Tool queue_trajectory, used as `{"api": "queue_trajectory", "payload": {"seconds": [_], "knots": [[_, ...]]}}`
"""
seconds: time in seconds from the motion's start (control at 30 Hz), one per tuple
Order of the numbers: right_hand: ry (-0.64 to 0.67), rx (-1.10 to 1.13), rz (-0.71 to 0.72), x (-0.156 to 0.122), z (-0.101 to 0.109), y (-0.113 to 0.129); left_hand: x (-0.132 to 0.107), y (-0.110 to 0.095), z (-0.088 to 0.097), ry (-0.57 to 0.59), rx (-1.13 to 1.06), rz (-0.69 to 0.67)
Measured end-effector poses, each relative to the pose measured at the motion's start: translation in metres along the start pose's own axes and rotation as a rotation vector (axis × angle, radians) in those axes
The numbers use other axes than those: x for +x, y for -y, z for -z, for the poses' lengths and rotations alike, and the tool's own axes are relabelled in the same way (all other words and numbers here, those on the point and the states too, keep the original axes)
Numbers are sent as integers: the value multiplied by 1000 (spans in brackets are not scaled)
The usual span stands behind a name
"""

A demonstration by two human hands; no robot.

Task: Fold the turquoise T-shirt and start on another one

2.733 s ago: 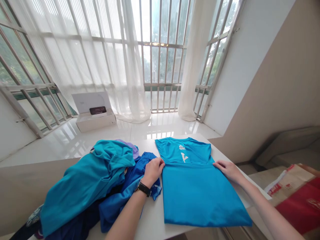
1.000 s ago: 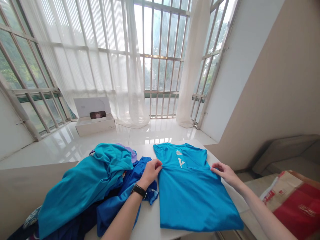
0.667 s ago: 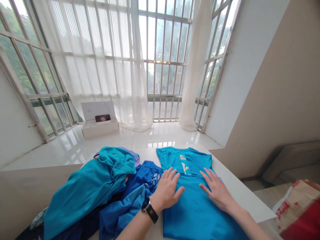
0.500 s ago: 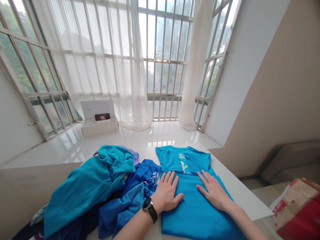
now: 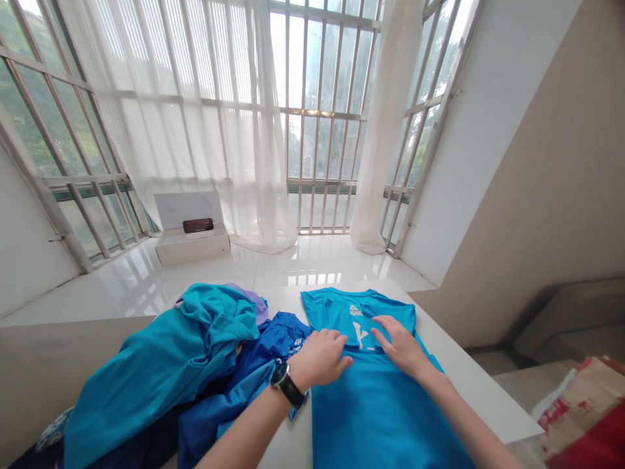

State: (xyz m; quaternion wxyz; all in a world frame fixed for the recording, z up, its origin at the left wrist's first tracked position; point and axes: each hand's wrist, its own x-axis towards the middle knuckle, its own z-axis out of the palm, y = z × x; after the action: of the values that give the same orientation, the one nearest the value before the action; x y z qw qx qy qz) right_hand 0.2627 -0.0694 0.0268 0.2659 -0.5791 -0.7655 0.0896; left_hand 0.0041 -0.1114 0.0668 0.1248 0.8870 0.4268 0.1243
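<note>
While barred windows (image 5: 324, 150) back the white table (image 5: 481, 384), loosely bent, parted fingers (image 5: 336, 340) are over a blue shirt (image 5: 375, 407).

The left forearm (image 5: 247, 430) slants up and inward from the bottom edge, its hand (image 5: 318, 358) palm down with knuckles bent and thumb jutting toward the right. Those fingertips curl under, so whether they grip is hard to say. The right forearm (image 5: 461, 407) angles in leftward; the right hand (image 5: 399, 344) is loosely spread, thumb apart from its gently bent fingers.
</note>
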Motion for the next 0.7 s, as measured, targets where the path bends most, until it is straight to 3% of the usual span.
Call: {"api": "queue_trajectory", "payload": {"seconds": [0.13,0.23,0.37,0.47,0.7], "knots": [[3,48,-13,67,-22,14,50,39,26,-53,104,173],[-20,10,-60,95,-49,13,82,75,29,-69,126,281],[-39,-47,-106,106,-77,7,103,117,19,-92,127,399],[-33,-66,-110,107,-84,5,106,138,9,-90,109,453],[-58,-79,-156,106,-75,9,109,152,2,-112,75,492]]}}
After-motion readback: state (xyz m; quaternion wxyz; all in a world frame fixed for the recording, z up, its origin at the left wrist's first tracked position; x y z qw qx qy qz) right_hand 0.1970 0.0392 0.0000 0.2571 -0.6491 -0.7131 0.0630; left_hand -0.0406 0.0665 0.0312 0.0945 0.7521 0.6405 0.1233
